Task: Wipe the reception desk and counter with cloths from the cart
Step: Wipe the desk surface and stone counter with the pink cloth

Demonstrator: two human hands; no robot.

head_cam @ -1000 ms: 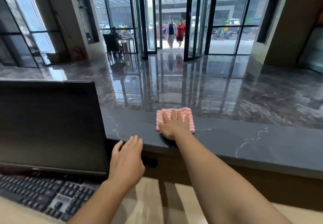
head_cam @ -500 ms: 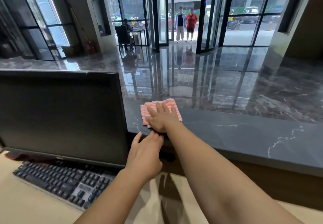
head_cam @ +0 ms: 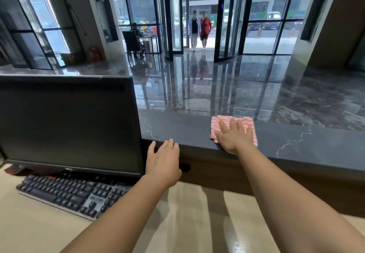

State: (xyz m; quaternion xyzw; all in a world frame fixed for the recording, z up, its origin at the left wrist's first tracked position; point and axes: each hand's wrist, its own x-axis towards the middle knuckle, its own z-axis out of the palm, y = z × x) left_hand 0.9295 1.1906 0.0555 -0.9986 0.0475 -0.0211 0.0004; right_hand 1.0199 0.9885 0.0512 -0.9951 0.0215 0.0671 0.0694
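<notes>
Fingers (head_cam: 233, 123) of the right hand (head_cam: 235, 137) lie straight and a little spread, and the palm presses flat on a cloth (head_cam: 247, 123); nothing is curled round it. The cloth is pink with thin white zigzag stripes, folded into a rough square. It lies flat on the stone worktop (head_cam: 296, 140), with its near edge close to the front lip and the heel of the hand just over that lip. Pink corners show past the hand on the left, on the right and beyond the fingertips. The stone worktop is dark grey with pale veins and a dull shine. The left hand (head_cam: 163, 160) is well apart from the cloth, lower and to the left. It is palm down, its fingers loose and nearly straight, and it holds nothing. Its fingertips reach the front edge of the stone; whether they press on it cannot be told. Just to its left stands a black monitor (head_cam: 67, 122) with a dark screen, and below that a black keyboard (head_cam: 65, 191) lies on the pale beige lower worktop (head_cam: 29, 229). Beyond the stone, a glossy dark floor (head_cam: 217, 78) mirrors tall glass doors (head_cam: 175, 25). Two people (head_cam: 199, 29) walk outside the doors, and a seated person (head_cam: 136, 33) is at a small table to the left.
</notes>
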